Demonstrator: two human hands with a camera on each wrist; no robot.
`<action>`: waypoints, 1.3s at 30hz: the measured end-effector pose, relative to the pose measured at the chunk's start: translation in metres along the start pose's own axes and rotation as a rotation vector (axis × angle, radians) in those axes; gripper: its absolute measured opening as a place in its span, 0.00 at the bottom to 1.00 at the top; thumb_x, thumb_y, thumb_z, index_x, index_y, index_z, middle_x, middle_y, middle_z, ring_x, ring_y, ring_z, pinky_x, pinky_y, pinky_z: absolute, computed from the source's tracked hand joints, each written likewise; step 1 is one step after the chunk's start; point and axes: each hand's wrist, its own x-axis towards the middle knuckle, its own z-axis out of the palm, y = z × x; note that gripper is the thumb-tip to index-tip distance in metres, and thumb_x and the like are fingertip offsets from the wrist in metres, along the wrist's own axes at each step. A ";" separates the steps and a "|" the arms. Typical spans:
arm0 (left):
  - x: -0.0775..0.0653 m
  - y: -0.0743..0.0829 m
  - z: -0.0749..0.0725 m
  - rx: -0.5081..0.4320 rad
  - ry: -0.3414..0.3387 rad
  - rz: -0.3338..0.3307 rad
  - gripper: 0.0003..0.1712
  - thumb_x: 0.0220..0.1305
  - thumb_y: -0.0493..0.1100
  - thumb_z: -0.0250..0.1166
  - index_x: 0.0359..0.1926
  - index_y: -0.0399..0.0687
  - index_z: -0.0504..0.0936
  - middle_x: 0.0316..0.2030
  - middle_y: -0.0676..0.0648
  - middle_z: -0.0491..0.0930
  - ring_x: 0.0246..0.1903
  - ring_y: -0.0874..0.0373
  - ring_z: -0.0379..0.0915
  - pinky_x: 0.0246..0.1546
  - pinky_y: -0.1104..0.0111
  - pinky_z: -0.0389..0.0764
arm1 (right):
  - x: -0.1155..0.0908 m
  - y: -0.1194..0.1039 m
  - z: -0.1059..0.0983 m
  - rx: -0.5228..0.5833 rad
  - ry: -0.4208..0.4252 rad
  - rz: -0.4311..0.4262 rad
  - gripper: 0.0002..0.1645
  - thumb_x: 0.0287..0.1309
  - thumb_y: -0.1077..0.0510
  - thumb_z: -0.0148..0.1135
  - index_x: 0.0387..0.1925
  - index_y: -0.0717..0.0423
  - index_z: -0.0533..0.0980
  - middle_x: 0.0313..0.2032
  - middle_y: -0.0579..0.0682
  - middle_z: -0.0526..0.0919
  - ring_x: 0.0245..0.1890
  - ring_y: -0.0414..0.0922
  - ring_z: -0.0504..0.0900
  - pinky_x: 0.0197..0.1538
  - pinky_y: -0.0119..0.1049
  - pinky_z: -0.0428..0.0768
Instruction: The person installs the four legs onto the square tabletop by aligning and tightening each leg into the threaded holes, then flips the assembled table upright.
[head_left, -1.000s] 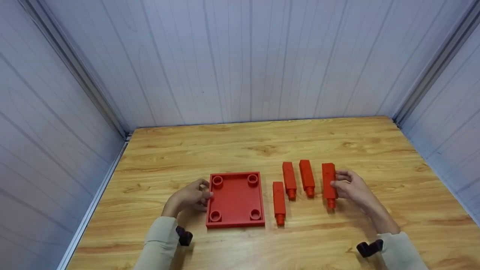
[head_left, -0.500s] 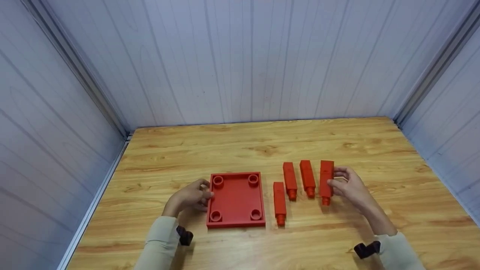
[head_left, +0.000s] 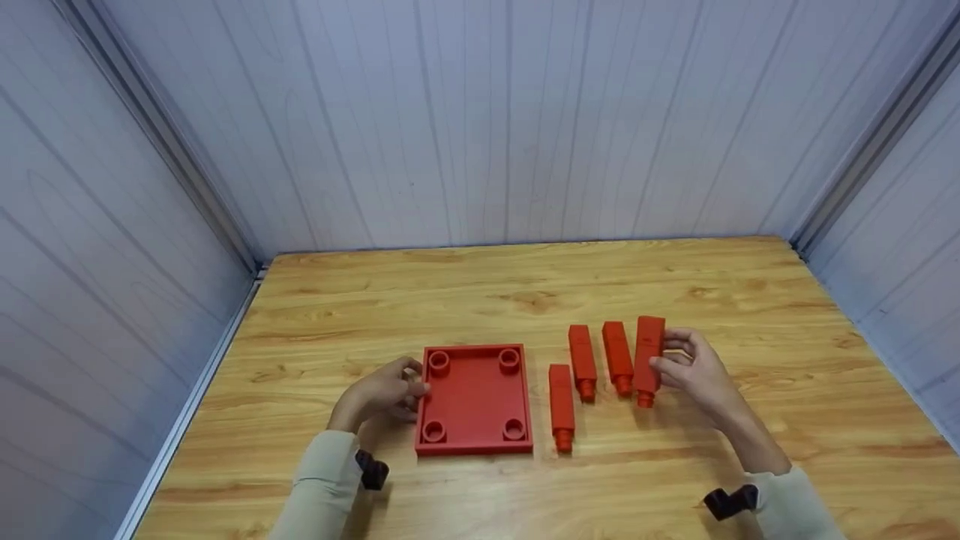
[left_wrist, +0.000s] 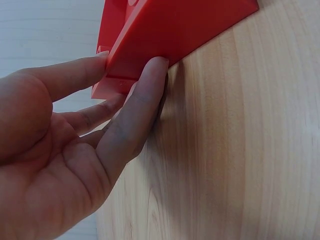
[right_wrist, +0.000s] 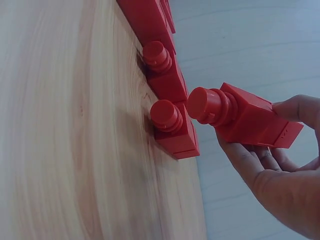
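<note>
A square red tray-like panel with a raised rim and a round socket in each corner lies on the table. My left hand holds its left edge; in the left wrist view the thumb is on the rim and the fingers reach along the outer side. My right hand grips a red square peg-ended leg between thumb and fingers. In the right wrist view this leg is lifted off the table, its round ribbed peg pointing toward the camera.
Three similar red legs lie between the panel and my right hand: a near one, a middle one and a right one close to the held leg. Pale panelled walls enclose the wooden table at back and sides.
My right hand has raised the leg and carried it a little left, toward the other legs. The left hand keeps its hold on the panel, which stays put.
</note>
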 end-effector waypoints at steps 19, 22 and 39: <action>-0.002 0.001 0.000 0.023 0.012 0.002 0.20 0.67 0.39 0.58 0.58 0.41 0.65 0.37 0.41 0.75 0.33 0.51 0.76 0.34 0.61 0.84 | 0.000 -0.003 0.013 0.035 0.011 -0.032 0.37 0.59 0.60 0.64 0.62 0.65 0.54 0.50 0.50 0.70 0.45 0.34 0.79 0.44 0.32 0.83; -0.003 0.001 0.000 0.013 -0.002 0.007 0.21 0.68 0.39 0.57 0.59 0.40 0.64 0.37 0.41 0.75 0.32 0.52 0.75 0.34 0.61 0.84 | 0.000 -0.003 0.015 0.044 0.011 -0.037 0.37 0.58 0.60 0.65 0.61 0.63 0.55 0.50 0.49 0.71 0.45 0.36 0.79 0.44 0.33 0.83; -0.004 0.001 0.000 -0.018 -0.009 0.011 0.23 0.67 0.38 0.57 0.60 0.39 0.63 0.37 0.40 0.76 0.31 0.53 0.75 0.34 0.60 0.84 | 0.000 -0.008 0.034 0.103 0.007 -0.090 0.35 0.57 0.64 0.65 0.60 0.63 0.56 0.50 0.52 0.72 0.46 0.39 0.78 0.45 0.35 0.83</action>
